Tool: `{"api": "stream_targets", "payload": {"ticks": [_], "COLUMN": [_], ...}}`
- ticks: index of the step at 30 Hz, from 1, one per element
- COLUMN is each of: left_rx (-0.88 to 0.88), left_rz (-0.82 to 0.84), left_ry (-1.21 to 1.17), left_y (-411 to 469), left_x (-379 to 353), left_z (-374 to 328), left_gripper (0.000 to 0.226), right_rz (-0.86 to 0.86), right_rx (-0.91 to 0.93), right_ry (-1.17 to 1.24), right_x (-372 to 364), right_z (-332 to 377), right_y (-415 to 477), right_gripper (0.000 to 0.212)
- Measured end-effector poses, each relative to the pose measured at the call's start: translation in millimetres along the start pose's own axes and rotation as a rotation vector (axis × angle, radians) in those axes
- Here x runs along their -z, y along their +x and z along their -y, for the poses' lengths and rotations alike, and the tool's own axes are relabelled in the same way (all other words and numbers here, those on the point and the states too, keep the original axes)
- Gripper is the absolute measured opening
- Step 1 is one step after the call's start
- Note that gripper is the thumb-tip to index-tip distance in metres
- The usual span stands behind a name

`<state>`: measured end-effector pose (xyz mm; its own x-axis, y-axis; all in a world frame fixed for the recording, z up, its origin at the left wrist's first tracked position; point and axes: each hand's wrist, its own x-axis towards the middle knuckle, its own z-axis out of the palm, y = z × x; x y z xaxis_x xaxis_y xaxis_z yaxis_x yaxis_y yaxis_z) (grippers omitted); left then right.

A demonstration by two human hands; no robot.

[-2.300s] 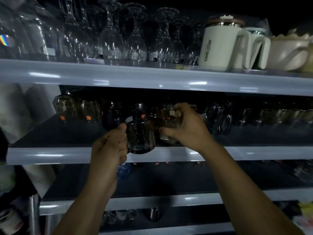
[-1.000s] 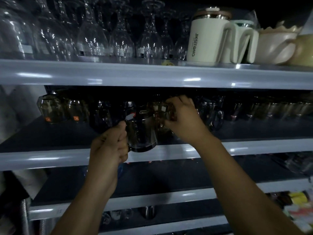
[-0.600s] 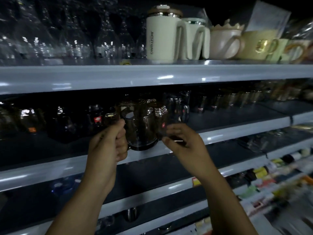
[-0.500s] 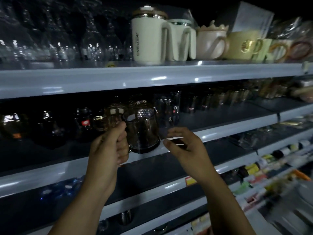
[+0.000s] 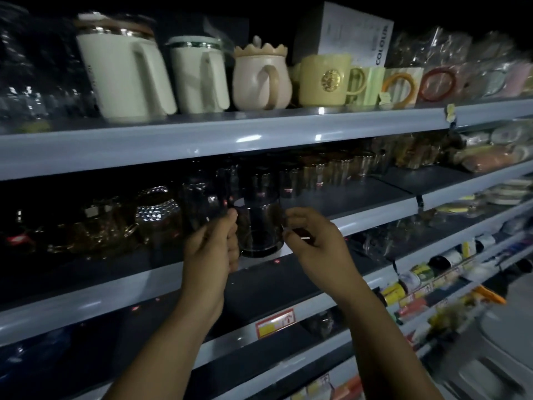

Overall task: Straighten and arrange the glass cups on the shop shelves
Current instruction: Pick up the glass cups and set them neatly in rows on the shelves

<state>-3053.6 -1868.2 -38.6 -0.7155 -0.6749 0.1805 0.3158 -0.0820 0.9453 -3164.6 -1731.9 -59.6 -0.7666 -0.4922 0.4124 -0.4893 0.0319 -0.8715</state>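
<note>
Gripping the dark glass mug [image 5: 261,226] by its handle with the left hand [image 5: 212,249], fingers curled fully round the handle and thumb pressing on top. Holding the mug upright at the front lip of the middle shelf [image 5: 375,215]; not showing, in this low light, whether the base is touching the shelf.

Hovering the right hand [image 5: 314,241] just right of the mug, fingers loosely curled and fingertips close to the glass wall. Not showing clearly whether anything is being pinched between thumb and forefinger: cannot tell.

Showing, left of the mug on the same level, a cluster of faceted glass cups [image 5: 155,215] standing close together. Showing, behind and to the right of the mug, a row of amber tumblers [image 5: 331,171].

Showing, above the mug, the upper shelf [image 5: 202,140], carrying two white lidded mugs [image 5: 124,70] up and to the left of the mug. Placing a pink crown-rimmed mug [image 5: 259,79] directly above the mug and a yellow mug [image 5: 323,79] up and to its right.

Showing, below the mug, a red and yellow price tag [image 5: 275,323] on a lower shelf lip.
</note>
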Motion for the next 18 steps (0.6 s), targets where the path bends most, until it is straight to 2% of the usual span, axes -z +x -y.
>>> {"api": "stream_targets", "payload": {"ticks": [8, 14, 18], "left_rx": [-0.016, 0.039, 0.054], "left_rz": [-0.079, -0.100, -0.068], "left_ry": [0.144, 0.241, 0.378], "left_y": [61.6, 90.6, 101.1], "left_x": [-90.5, -122.9, -126.0], "left_z": [29.9, 54.0, 59.1], "left_gripper": [0.039, 0.038, 0.039], "right_rz": [0.179, 0.224, 0.218], "right_rx": [0.033, 0.006, 0.021], "right_ry": [-0.078, -0.120, -0.170], "right_x": [60.7, 66.8, 63.3], "right_z": [-39.6, -72.3, -88.5], "right_y": [82.0, 125.4, 138.9], "right_gripper": [0.030, 0.058, 0.060]}}
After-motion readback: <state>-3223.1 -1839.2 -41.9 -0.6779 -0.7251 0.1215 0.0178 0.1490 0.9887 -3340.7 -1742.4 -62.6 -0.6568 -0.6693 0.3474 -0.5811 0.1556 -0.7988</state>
